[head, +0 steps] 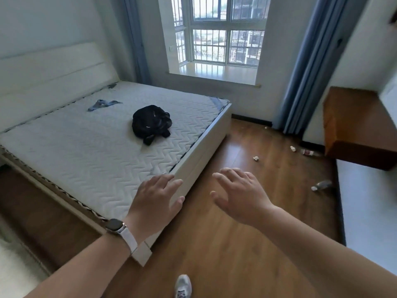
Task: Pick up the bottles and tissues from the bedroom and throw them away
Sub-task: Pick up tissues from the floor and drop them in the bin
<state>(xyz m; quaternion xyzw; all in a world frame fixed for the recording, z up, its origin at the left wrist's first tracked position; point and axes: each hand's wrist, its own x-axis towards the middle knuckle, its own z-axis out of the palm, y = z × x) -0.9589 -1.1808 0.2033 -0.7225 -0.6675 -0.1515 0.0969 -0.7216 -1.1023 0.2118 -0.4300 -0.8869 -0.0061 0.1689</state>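
A clear plastic bottle (321,185) lies on the wooden floor at the right, beside the white cabinet front. A second bottle with a red label (307,152) lies farther back, under the brown desk. Crumpled tissues lie on the floor: one (255,157) in the open, one (292,148) near the labelled bottle, and a small one (266,127) by the curtain. My left hand (156,197), with a watch on its wrist, and my right hand (238,194) are stretched forward with fingers spread, holding nothing, well short of the litter.
A bed with a bare white mattress (96,147) fills the left; a black bundle of clothing (151,123) and a blue cloth (103,104) lie on it. A brown desk (352,125) juts out at the right. Blue curtains (305,67) flank the window. One of my shoes (182,286) shows below.
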